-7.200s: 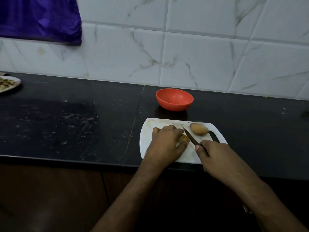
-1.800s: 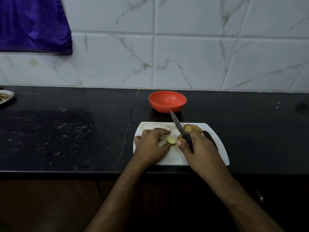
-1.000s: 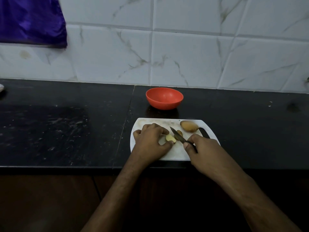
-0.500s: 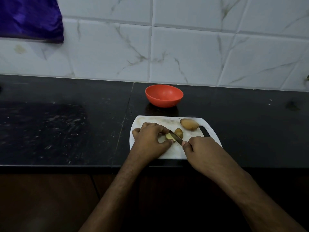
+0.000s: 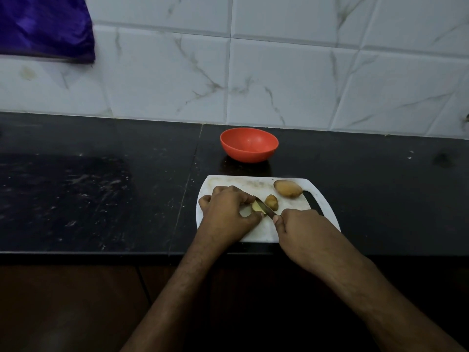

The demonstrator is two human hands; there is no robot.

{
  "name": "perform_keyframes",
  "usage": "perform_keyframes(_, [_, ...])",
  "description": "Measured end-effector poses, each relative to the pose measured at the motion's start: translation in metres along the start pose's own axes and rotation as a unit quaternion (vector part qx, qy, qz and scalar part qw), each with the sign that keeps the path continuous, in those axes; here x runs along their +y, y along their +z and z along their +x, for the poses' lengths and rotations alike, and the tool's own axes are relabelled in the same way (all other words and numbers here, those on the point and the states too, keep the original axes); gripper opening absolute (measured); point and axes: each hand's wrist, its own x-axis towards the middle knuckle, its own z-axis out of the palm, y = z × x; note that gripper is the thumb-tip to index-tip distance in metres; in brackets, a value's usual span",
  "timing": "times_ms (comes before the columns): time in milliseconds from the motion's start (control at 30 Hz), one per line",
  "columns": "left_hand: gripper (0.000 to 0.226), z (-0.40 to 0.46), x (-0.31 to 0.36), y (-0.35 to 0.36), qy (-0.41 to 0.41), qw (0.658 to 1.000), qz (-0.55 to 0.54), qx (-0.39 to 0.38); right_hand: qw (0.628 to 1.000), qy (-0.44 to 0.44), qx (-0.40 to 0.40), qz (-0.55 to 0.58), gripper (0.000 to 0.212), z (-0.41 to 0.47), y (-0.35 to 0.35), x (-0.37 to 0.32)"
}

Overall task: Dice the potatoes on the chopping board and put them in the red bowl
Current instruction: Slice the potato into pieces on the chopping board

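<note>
A white chopping board lies on the black counter near its front edge. My left hand pinches a pale potato piece against the board. My right hand grips a knife whose blade rests across that piece. A cut potato half lies just right of the blade. A whole potato sits at the board's far right corner. The red bowl stands behind the board and looks empty.
The black counter stretches left and right of the board, with pale smears on its left part. A white tiled wall rises behind the bowl. A purple cloth hangs at the top left.
The knife came down from a raised position and now lies across the piece under my left fingers. The view shifted slightly; the plate at the far left is out of frame.
</note>
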Motion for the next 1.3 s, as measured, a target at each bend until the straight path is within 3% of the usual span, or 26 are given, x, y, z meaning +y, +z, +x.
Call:
perform_keyframes(433, [0.015,0.002,-0.001,0.003,-0.003,1.0,0.0,-0.003,0.996,-0.002,-0.079,0.031,0.036,0.011,-0.009,-0.005])
perform_keyframes(667, [0.034,0.003,0.003,0.003,-0.019,1.0,0.012,-0.002,0.997,-0.009,-0.073,0.029,0.029,-0.018,0.001,0.003])
perform_keyframes(867, [0.03,0.0,0.001,0.001,-0.025,1.0,0.01,0.003,0.999,-0.004,-0.035,0.011,0.03,-0.026,0.003,0.009])
perform_keyframes(1067, [0.043,-0.004,-0.003,-0.008,-0.017,0.999,-0.031,-0.021,0.999,-0.004,-0.03,-0.013,0.032,-0.028,-0.007,0.004])
perform_keyframes(1300, [0.025,-0.004,-0.008,-0.012,-0.017,0.995,-0.095,-0.022,1.0,-0.007,-0.006,0.015,0.037,-0.026,-0.015,-0.006])
